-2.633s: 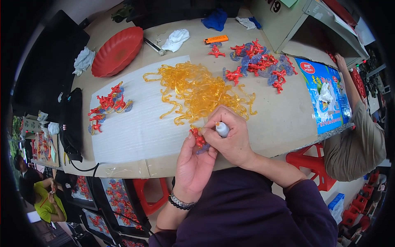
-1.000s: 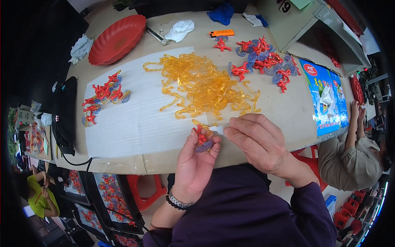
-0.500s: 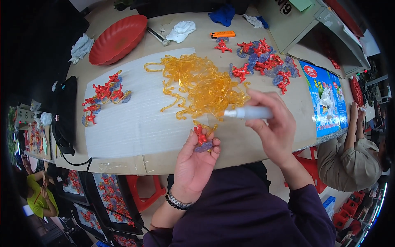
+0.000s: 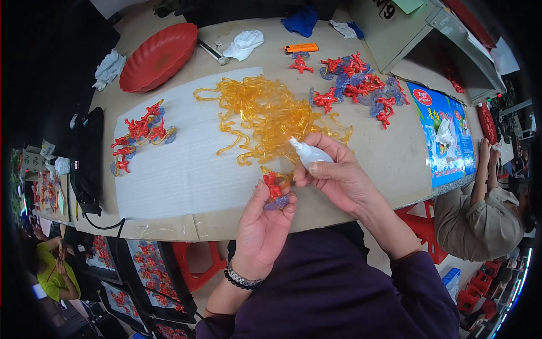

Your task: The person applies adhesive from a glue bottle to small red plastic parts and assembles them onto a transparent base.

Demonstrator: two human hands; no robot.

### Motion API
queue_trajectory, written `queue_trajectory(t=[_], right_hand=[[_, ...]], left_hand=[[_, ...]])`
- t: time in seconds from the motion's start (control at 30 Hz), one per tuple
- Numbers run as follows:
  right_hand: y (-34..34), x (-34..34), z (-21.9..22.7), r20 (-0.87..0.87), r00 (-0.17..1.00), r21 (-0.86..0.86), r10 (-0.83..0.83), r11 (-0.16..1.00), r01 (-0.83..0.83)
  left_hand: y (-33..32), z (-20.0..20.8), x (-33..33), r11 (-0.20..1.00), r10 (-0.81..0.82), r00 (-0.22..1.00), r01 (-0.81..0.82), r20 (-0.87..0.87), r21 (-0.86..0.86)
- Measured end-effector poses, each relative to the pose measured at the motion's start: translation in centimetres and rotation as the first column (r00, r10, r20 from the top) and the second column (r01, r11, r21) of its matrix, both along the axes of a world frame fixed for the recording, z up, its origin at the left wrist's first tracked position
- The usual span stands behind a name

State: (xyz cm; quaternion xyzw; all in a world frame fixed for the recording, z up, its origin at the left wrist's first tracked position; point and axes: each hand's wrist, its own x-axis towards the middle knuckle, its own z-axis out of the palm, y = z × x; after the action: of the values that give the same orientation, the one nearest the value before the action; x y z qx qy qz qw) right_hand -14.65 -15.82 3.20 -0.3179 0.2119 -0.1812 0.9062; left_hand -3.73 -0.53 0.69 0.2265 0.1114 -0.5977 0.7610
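Note:
My left hand [image 4: 262,229] pinches a small red figurine [image 4: 272,185] upright by its translucent purple base, near the table's front edge. A clear yellow curled strip lies at its back. In my right hand [image 4: 341,178] is a white squeeze bottle [image 4: 310,153], its nozzle tilted up and to the left. The right thumb and fingers wrap the bottle, and some right fingertips are close to the figurine's yellow strip; whether they touch it I cannot tell. Just beyond both hands lies a tangled pile of clear yellow strips [image 4: 271,116].
White foam sheet [image 4: 164,192] lies under the pile, with several figurines [image 4: 141,130] on its left. More figurines [image 4: 361,82] stand at right, near an orange lighter [image 4: 301,48]. A red scalloped dish [image 4: 161,56], a hammer [image 4: 213,52] and cloths [image 4: 244,44] are farther back. A co-worker [image 4: 477,209] sits at right.
My right hand has moved left and down toward the figurine, turning the bottle from level to nozzle-up. My left hand keeps hold of the figurine, almost still. The view has shifted slightly.

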Motion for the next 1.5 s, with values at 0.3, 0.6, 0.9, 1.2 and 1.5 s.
queue_trajectory(t=[0.3,0.6,0.9,1.2,1.5], right_hand=[[0.6,0.1,0.9,-0.026,0.997,-0.343,-0.067,0.938,0.054],[2.0,0.9,0.8,-0.231,0.937,-0.866,-0.262,0.494,-0.075],[2.6,0.8,-0.1,-0.208,0.929,-0.917,-0.305,0.391,-0.077],[3.2,0.7,-0.7,-0.112,0.927,-0.937,-0.358,0.347,0.021],[3.8,0.6,-1.1,-0.034,0.913,-0.940,-0.407,0.324,0.110]], left_hand=[[-0.4,1.1,-0.4,0.995,0.038,0.995,-0.047,0.097,0.090],[-0.6,1.3,-0.5,0.993,-0.011,0.991,-0.004,0.131,0.114],[-0.9,1.4,-0.9,0.987,0.022,0.987,-0.047,0.162,0.152],[-0.8,1.1,-1.1,0.995,0.027,0.974,-0.048,0.225,0.090],[-0.7,1.1,-1.6,0.993,0.082,0.950,-0.102,0.302,0.052]])
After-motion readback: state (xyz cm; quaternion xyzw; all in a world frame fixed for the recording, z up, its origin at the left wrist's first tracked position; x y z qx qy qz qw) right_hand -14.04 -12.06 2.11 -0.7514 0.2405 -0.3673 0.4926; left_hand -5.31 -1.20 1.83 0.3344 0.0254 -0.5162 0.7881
